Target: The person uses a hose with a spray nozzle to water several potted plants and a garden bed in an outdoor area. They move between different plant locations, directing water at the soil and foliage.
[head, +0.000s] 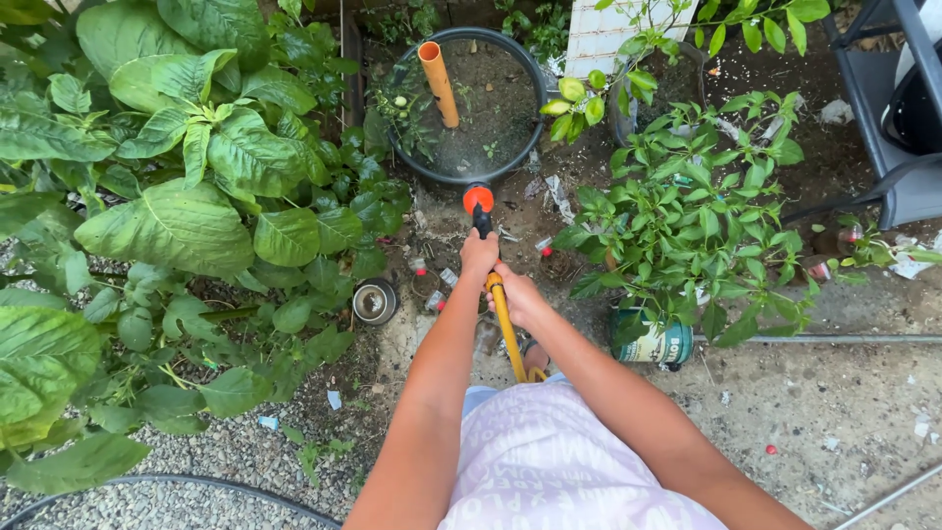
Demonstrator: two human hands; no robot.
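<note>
Both my hands grip a garden hose straight ahead of me. My left hand point(478, 253) is shut around the black spray nozzle with an orange tip point(479, 200). Just behind it, my right hand point(517, 294) is shut on the yellow hose point(506, 339), which runs back toward my body. The nozzle points at a round black pot point(535, 74) filled with soil, where an orange pipe point(439, 80) stands upright and a small plant grows at the left side.
Big-leaved plants point(186, 211) fill the left. A leafy plant in a green tin can point(650, 344) stands at the right. A small metal can point(374, 300) sits on the ground. A grey chair point(888, 108) is at far right, gravel at bottom left.
</note>
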